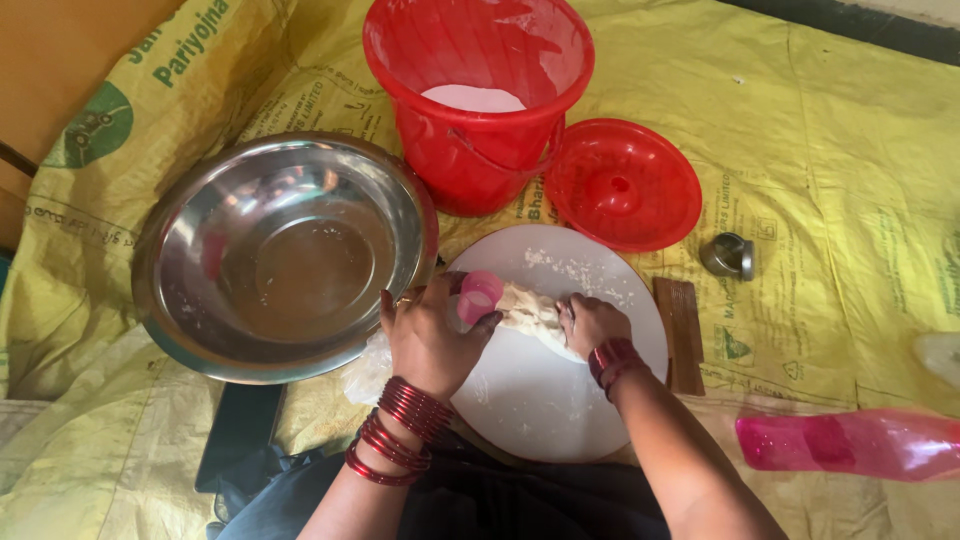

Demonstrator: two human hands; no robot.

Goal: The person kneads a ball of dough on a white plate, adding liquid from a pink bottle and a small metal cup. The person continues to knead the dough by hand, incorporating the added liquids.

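Head view, hands [510, 330] hiding dough [530, 312] (partly)

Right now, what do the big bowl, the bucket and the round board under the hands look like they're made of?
The big bowl looks like polished steel: silvery, with mirror-like reflections. The bucket looks like glossy plastic: bright red, slightly see-through, thin-walled, with white powder inside. The round board is white, smooth and matt with a flour dusting; stone or plastic, I cannot tell which.

Pink bottle [850, 442] cut off — right edge.
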